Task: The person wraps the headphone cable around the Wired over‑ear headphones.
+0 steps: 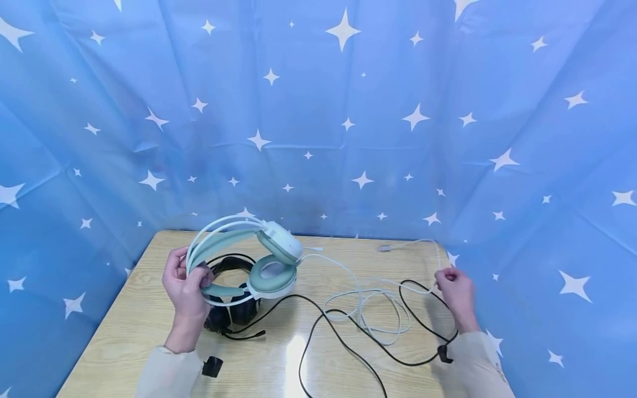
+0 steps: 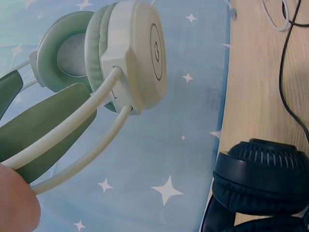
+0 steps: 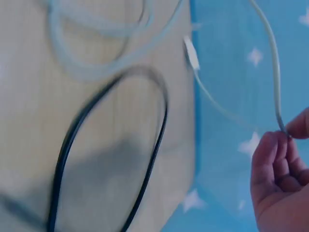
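Observation:
My left hand (image 1: 186,284) grips the headband of a pair of white headphones with green padding (image 1: 281,240). They are raised over the table, ear cups pointing right. In the left wrist view, the cup with a logo (image 2: 157,50) faces right, and the fingertip (image 2: 18,200) lies against the band. On the right, my right hand (image 1: 457,296) pinches a thin white cable (image 3: 275,63) between thumb and fingers. A plug (image 3: 191,53) on that cable lies near the table's back edge. Beneath the white pair rests a black headset (image 1: 246,312), partly hidden by it.
Loose loops of the white cable (image 1: 398,331) lie mid-table, crossed by a long black cable (image 1: 343,340). The black headset's microphone boom (image 1: 249,336) points right. A blue curtain with white stars (image 1: 318,110) hangs behind and beside the wooden table (image 1: 119,326).

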Motion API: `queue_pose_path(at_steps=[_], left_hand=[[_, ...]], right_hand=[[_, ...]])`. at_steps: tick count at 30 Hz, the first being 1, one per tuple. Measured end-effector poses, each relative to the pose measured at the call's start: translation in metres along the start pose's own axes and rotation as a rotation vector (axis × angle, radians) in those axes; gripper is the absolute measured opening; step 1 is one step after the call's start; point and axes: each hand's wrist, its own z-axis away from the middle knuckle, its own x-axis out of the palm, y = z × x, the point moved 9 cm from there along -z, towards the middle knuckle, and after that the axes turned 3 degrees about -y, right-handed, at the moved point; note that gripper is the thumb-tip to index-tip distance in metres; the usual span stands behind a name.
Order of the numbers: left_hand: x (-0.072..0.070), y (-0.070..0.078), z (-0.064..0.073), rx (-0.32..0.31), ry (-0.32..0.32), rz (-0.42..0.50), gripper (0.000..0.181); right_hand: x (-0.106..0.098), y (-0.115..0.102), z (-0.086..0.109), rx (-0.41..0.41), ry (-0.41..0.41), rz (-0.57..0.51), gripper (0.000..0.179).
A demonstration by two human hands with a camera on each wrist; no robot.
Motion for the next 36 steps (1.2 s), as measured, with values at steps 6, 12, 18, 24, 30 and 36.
queue_pose_path(at_steps=[6,12,18,24,30,36], left_hand=[[0.009,-0.004,0.001,-0.032,-0.005,0.059,0.045],[0.013,-0.006,0.002,-0.068,-0.016,0.034,0.048],[0.015,-0.006,0.001,-0.071,-0.026,0.043,0.046],[0.016,-0.008,0.001,-0.076,-0.044,0.068,0.046],[0.022,-0.013,0.000,-0.107,-0.074,0.063,0.047],[0.035,-0.021,-0.002,-0.128,-0.139,0.053,0.047]], right_hand=[[-0.011,0.048,0.008,0.057,-0.059,0.108,0.020],[0.016,0.071,0.016,0.093,-0.233,0.182,0.025],[0.040,0.067,0.031,0.053,-0.390,0.253,0.024],[0.054,0.049,0.051,-0.071,-0.497,0.378,0.029],[0.048,-0.003,0.057,-0.176,-0.329,0.480,0.031],[0.077,-0.079,0.061,-0.433,-0.327,0.085,0.037]])
